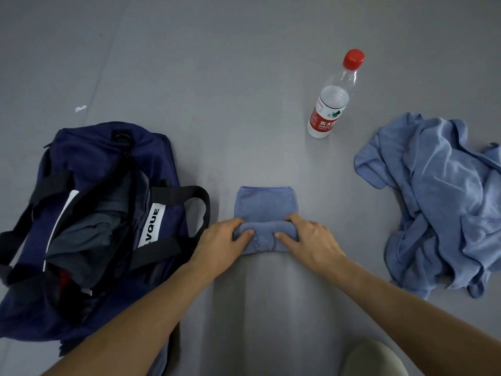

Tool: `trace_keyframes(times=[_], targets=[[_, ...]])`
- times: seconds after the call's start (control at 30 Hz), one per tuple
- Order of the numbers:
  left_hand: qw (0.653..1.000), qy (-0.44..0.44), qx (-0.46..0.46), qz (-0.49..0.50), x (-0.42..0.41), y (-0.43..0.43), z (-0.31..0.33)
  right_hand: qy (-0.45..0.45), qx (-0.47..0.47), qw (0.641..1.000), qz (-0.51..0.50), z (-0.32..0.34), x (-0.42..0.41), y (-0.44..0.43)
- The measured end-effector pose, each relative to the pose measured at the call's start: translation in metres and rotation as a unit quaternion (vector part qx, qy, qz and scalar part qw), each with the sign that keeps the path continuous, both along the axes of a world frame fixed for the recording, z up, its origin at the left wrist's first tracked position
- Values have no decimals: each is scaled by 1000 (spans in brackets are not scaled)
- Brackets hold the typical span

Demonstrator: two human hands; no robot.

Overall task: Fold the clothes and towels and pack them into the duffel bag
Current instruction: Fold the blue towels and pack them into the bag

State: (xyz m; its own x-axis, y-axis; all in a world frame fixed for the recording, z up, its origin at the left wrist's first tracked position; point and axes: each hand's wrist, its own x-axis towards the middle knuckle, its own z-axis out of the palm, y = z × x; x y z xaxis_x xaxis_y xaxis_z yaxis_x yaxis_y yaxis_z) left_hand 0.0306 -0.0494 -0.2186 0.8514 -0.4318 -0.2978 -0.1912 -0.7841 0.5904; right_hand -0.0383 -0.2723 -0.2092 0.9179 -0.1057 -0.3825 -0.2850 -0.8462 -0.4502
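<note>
A small blue towel [265, 204] lies on the grey floor in front of me, its near end rolled into a thick fold. My left hand [221, 240] grips the left end of that roll and my right hand [309, 240] grips the right end, thumbs on top. A navy duffel bag [89, 158] with black straps lies open at the left, with dark grey clothing [89, 234] inside it. A crumpled heap of blue towels [439, 196] lies unfolded at the right.
A clear water bottle [332, 104] with a red cap stands on the floor beyond the towel, right of centre. A small white scrap [80, 108] lies far left. My knee [376, 359] shows at the bottom right.
</note>
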Motion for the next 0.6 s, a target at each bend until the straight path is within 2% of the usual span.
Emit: trace_keyframes(times=[0.1,0.17,0.2,0.27,0.33,0.4,0.47,0.6], targets=[[1000,-17,-5,17,1,-6,-2,-121,-88,988,27,-6,-2,6],[999,-38,14,11,5,-9,-4,-224,-164,954,112,-13,-8,6],[997,-68,23,-2,6,-11,-5,-249,-185,939,146,-19,-12,4],[979,-192,24,-61,4,-14,-7,-250,-195,934,163,-28,-22,2],[942,-304,18,-142,-2,-13,-10,-198,-196,948,152,-33,-29,2],[928,-309,29,-206,-7,-7,-17,-138,-208,955,162,-36,-34,1],[935,-271,40,-224,-7,1,-23,-122,-205,958,162,-37,-32,2],[951,-239,13,-195,-1,-5,-18,-179,-167,960,134,-35,-24,-2]])
